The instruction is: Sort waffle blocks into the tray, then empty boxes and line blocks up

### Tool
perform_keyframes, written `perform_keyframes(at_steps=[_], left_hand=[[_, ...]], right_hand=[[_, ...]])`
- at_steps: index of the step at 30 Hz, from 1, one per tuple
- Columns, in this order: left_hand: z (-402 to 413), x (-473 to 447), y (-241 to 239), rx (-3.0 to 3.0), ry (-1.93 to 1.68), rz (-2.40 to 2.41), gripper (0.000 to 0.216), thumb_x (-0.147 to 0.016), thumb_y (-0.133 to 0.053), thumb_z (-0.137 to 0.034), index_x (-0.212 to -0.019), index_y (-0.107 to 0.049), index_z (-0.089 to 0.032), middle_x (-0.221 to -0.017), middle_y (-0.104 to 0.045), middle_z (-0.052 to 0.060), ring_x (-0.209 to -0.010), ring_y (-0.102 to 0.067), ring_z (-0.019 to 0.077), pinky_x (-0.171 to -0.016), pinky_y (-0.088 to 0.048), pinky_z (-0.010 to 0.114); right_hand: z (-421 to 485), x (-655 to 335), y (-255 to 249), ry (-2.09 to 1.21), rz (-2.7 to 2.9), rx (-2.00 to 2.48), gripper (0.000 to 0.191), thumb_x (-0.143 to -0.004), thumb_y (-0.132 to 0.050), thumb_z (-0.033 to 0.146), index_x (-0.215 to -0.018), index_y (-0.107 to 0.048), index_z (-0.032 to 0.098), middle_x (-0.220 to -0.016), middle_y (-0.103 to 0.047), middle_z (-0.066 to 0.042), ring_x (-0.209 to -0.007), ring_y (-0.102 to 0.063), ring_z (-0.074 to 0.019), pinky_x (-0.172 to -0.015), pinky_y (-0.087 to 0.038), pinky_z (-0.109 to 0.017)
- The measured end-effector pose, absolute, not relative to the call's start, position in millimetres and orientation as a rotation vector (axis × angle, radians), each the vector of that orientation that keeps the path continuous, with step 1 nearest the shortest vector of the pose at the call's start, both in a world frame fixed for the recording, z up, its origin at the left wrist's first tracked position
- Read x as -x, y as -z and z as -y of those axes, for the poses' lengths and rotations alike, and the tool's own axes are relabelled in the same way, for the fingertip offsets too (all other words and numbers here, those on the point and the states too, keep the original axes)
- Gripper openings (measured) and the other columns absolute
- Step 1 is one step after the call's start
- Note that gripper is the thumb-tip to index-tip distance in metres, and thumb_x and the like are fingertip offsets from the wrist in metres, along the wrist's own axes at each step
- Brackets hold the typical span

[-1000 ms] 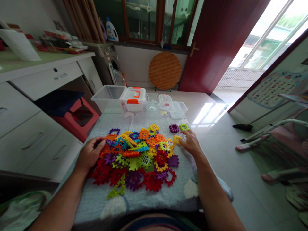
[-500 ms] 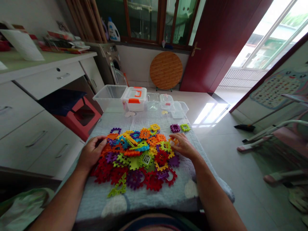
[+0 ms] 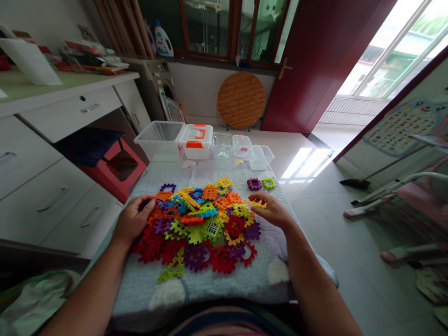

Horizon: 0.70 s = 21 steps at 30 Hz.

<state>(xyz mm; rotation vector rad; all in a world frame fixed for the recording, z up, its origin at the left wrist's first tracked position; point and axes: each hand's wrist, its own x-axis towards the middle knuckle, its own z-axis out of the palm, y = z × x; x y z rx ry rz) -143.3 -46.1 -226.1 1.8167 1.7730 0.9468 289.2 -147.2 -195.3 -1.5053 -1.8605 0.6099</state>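
Interlocking plastic building pieces (image 3: pixel 196 233) in red, orange, yellow, green, blue and purple lie in a heap on the cloth-covered table. My left hand (image 3: pixel 135 217) rests against the heap's left edge, thumb apart from the curled fingers, beside orange and red pieces. On the right side, my right hand (image 3: pixel 271 210) has its fingers on a yellow building piece (image 3: pixel 258 204) with a whitish window insert. A purple square piece (image 3: pixel 254 184) and a green square piece (image 3: pixel 269 183) lie together beyond that hand. Nearest me is a green triangular piece (image 3: pixel 173 267).
Along the table's far edge stand a large clear bin (image 3: pixel 159 140), a lidded box with orange latches (image 3: pixel 195 142), and several smaller clear containers (image 3: pixel 241 145). A red stool (image 3: pixel 122 163) is left of the table; a pink-seated chair (image 3: pixel 420 200) stands at the right.
The yellow piece at my right hand has tilted and its toothed edge shows more now. My right hand has shifted very slightly right. My left hand stays at the heap's edge.
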Motion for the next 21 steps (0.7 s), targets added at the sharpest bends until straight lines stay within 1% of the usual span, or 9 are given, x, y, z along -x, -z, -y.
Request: perform_keyframes(at_steps=[3, 5, 8, 13, 16, 18, 21], left_hand=[[46, 144, 227, -1.831, -0.947, -1.774, 0.043, -0.08, -0.052, -0.056, -0.1, -0.067, -0.022, -0.105, -0.071, 0.005, -0.098, -0.065, 0.0249, -0.097, -0.05, 0.037], [46, 144, 227, -1.834, -0.949, -1.773, 0.043, -0.08, -0.052, -0.056, -0.101, -0.067, -0.022, -0.105, -0.07, 0.005, -0.098, -0.065, 0.0248, -0.096, -0.05, 0.036], [46, 145, 227, -1.834, -0.944, -1.767, 0.044, -0.081, -0.052, -0.056, -0.101, -0.068, -0.021, -0.104, -0.07, 0.006, -0.099, -0.065, 0.0249, -0.095, -0.05, 0.036], [45, 145, 228, -1.839, -0.942, -1.763, 0.045, -0.081, -0.051, -0.057, -0.101, -0.067, -0.02, -0.105, -0.07, 0.006, -0.1, -0.065, 0.0251, -0.095, -0.049, 0.036], [44, 146, 229, -1.842, -0.944, -1.748, 0.044, -0.08, -0.051, -0.056, -0.1, -0.067, -0.021, -0.104, -0.07, 0.006, -0.1, -0.064, 0.0252, -0.095, -0.05, 0.036], [43, 146, 230, -1.836, -0.946, -1.745, 0.044, -0.08, -0.051, -0.056, -0.1, -0.067, -0.021, -0.105, -0.07, 0.006, -0.1, -0.064, 0.0253, -0.096, -0.049, 0.036], [43, 147, 231, -1.831, -0.949, -1.756, 0.044, -0.08, -0.052, -0.057, -0.1, -0.067, -0.021, -0.106, -0.07, 0.006, -0.1, -0.064, 0.0256, -0.097, -0.049, 0.038]], right_hand=[[153, -282, 192, -0.653, 1.97, 1.449, 0.033, -0.082, -0.068, 0.031, -0.114, -0.064, 0.023, -0.113, -0.067, -0.006, -0.106, -0.059, -0.0217, -0.096, -0.046, -0.039], [153, -276, 193, -0.648, 2.021, 1.434, 0.037, -0.08, -0.069, 0.029, -0.116, -0.063, 0.023, -0.114, -0.067, -0.006, -0.11, -0.057, -0.0227, -0.1, -0.043, -0.041], [151, -269, 197, -0.627, 2.041, 1.439, 0.035, -0.079, -0.068, 0.024, -0.114, -0.063, 0.023, -0.111, -0.068, -0.005, -0.107, -0.058, -0.0223, -0.099, -0.044, -0.041], [148, -270, 201, -0.582, 1.969, 1.44, 0.038, -0.079, -0.066, 0.022, -0.117, -0.062, 0.022, -0.115, -0.066, -0.007, -0.11, -0.058, -0.0222, -0.1, -0.044, -0.041], [148, -275, 206, -0.572, 1.956, 1.465, 0.038, -0.079, -0.069, 0.027, -0.116, -0.063, 0.022, -0.113, -0.066, -0.007, -0.109, -0.058, -0.0236, -0.099, -0.044, -0.042], [148, -275, 209, -0.592, 1.943, 1.478, 0.037, -0.079, -0.069, 0.029, -0.115, -0.064, 0.022, -0.112, -0.067, -0.006, -0.106, -0.059, -0.0231, -0.096, -0.046, -0.041], [149, -272, 212, -0.729, 1.922, 1.448, 0.039, -0.079, -0.068, 0.029, -0.117, -0.064, 0.023, -0.105, -0.068, -0.004, -0.089, -0.062, -0.018, -0.085, -0.051, -0.036]])
